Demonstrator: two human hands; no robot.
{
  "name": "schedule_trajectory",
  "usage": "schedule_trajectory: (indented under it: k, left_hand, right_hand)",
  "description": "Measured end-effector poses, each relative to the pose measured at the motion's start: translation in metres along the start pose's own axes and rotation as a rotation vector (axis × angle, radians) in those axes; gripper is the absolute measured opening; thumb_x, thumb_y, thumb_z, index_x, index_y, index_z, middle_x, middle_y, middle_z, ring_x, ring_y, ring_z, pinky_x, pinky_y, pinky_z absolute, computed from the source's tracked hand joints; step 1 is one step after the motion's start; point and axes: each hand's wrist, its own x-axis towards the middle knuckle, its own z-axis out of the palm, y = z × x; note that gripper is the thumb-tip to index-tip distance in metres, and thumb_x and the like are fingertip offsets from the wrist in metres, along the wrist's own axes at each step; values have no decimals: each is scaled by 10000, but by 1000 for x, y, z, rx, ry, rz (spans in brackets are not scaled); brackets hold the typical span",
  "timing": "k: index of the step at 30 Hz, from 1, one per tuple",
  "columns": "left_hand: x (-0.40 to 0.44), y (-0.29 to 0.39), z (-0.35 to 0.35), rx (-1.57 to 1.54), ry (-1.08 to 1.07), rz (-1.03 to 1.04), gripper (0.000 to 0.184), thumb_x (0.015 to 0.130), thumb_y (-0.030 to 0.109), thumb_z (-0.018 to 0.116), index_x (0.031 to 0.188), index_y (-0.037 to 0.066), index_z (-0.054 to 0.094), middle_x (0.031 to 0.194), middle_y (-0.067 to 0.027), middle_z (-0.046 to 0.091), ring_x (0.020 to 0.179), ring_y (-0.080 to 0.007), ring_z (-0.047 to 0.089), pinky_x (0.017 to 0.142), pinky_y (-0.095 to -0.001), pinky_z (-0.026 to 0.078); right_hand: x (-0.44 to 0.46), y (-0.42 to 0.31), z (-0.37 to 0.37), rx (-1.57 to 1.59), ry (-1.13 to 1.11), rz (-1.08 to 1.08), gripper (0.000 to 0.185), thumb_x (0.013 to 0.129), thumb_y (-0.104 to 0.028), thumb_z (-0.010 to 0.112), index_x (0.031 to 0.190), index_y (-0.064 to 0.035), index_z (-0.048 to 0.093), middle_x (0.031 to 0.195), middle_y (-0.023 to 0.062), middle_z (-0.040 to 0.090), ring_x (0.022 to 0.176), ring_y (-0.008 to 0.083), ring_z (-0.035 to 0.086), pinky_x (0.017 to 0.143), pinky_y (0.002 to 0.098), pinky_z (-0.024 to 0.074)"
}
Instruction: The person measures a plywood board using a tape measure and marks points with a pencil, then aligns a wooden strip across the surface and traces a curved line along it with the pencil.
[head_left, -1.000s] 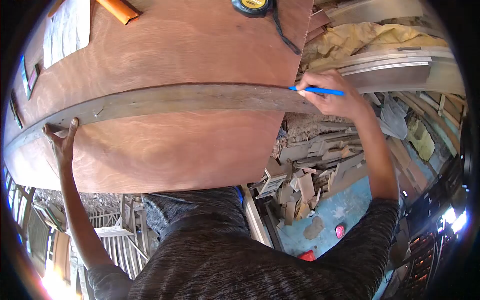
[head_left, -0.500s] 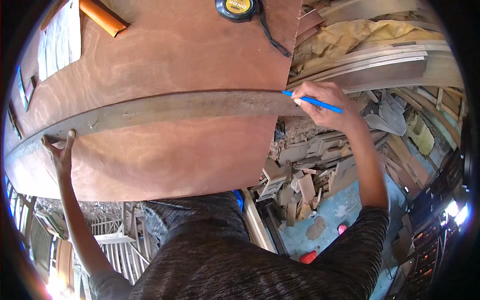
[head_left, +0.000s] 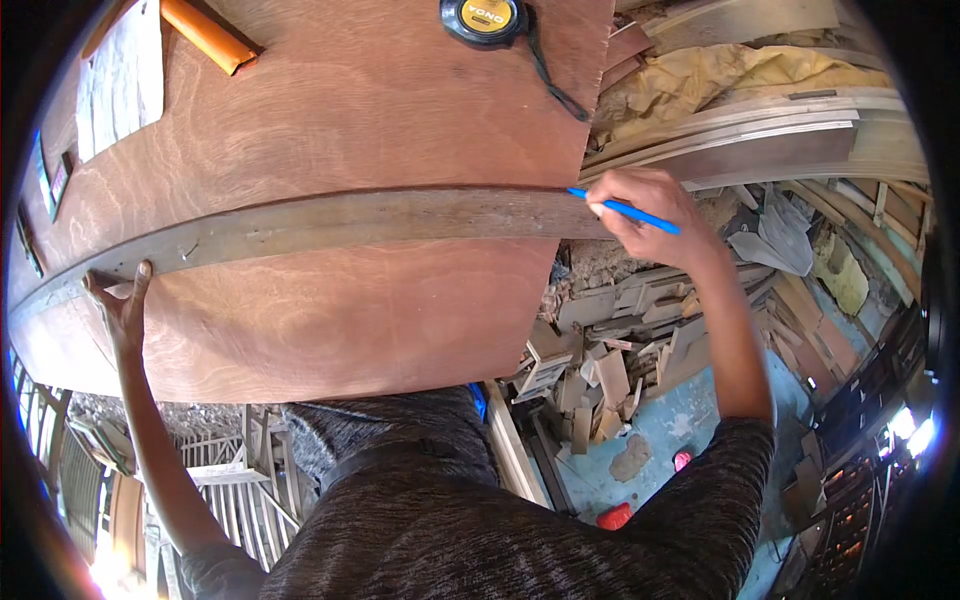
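A long wooden strip [head_left: 380, 216] lies across a reddish-brown plywood sheet [head_left: 400, 310], looking curved through the lens. My left hand [head_left: 122, 305] presses the strip down near its left end, thumb and fingers spread on its lower edge. At the sheet's right edge, my right hand [head_left: 650, 215] is closed around a blue pen [head_left: 640, 214]. The pen's tip meets the strip's upper edge, close to where the plywood ends. My right hand also covers part of the strip's right end, which extends past the sheet.
On the sheet's far side are a tape measure [head_left: 484, 18] with a black strap, an orange object [head_left: 208, 35] and a written paper [head_left: 120, 85]. Wood offcuts [head_left: 610, 375] are heaped at the right over a blue floor [head_left: 660, 430]. Long boards [head_left: 750, 140] lie behind them.
The view has shifted slightly, so the tape measure and strip sit a little lower. The pen's tip stays by the strip's upper edge, and my left hand keeps its place.
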Motion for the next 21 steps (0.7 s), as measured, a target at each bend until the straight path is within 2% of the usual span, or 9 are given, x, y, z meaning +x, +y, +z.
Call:
schedule_trajectory:
  k: [8, 9, 12, 15, 16, 17, 19, 20, 21]
  left_hand:
    - [-3, 12, 0, -72, -4, -27, 1359, 776, 646, 836, 1581, -151, 84, 1651, -362, 133, 1561, -438, 144, 1272, -499, 142]
    - [-4, 16, -2, -61, -17, -42, 1404, 765, 672, 828, 1589, -147, 39, 1664, -359, 87, 1573, -436, 85, 1279, -499, 100]
    - [-2, -6, 4, 84, 51, 11, 1187, 805, 519, 874, 1542, -135, 213, 1560, -323, 345, 1472, -382, 342, 1218, -460, 279]
    - [-3, 19, 1, -379, -95, -7, 848, 832, 301, 898, 1390, -76, 381, 1304, -207, 567, 1195, -255, 548, 1032, -371, 447]
    - [-8, 33, -1, -457, -80, -13, 674, 867, 202, 877, 1295, 24, 388, 1122, -47, 456, 1044, -174, 450, 940, -323, 425]
    - [-9, 85, -26, -376, -134, -99, 703, 799, 212, 922, 1261, -30, 451, 1117, -112, 602, 1015, -188, 570, 903, -318, 480]
    - [-10, 85, -23, -293, 4, 77, 783, 773, 182, 945, 1303, 8, 396, 1061, -44, 499, 938, -178, 489, 867, -310, 461]
    - [-12, 77, -14, -284, 79, 54, 912, 736, 227, 967, 1362, -38, 359, 1140, -106, 540, 1046, -218, 526, 949, -364, 477]
    - [-12, 82, -12, -663, -32, -39, 1064, 737, 283, 961, 1448, -87, 261, 1307, -184, 490, 1256, -264, 473, 1094, -411, 420]
  right_hand:
    - [3, -2, -3, -2, 17, 27, 132, 858, -11, 714, 957, -23, 627, 800, 160, 661, 700, 331, 672, 615, 403, 511]
    - [2, -3, -3, 14, 29, 38, 132, 858, -10, 718, 953, -21, 627, 797, 159, 661, 697, 333, 671, 610, 399, 509]
    - [3, -5, 2, 7, 23, 75, 111, 873, -20, 720, 943, -20, 634, 790, 149, 665, 684, 333, 669, 603, 393, 508]
    - [8, -13, 2, -53, 65, 19, 87, 895, -35, 717, 933, -24, 639, 772, 136, 664, 659, 321, 665, 600, 386, 508]
    - [17, -17, 6, -59, 91, -43, 82, 902, -40, 716, 929, -27, 640, 765, 132, 662, 649, 316, 663, 599, 384, 508]
    - [25, -22, 14, 10, 169, -69, 71, 913, -51, 715, 921, -34, 647, 760, 124, 672, 640, 268, 676, 594, 370, 506]
    - [48, -45, 25, 50, 158, -81, 65, 916, -52, 709, 919, -30, 647, 776, 131, 685, 657, 244, 692, 599, 360, 510]
    - [62, -57, 31, 59, 151, -86, 63, 918, -52, 706, 918, -28, 648, 784, 134, 691, 665, 233, 700, 601, 355, 512]
    - [79, -71, 42, 101, 160, -121, 54, 920, -51, 700, 928, -25, 653, 796, 135, 699, 672, 221, 703, 605, 352, 516]
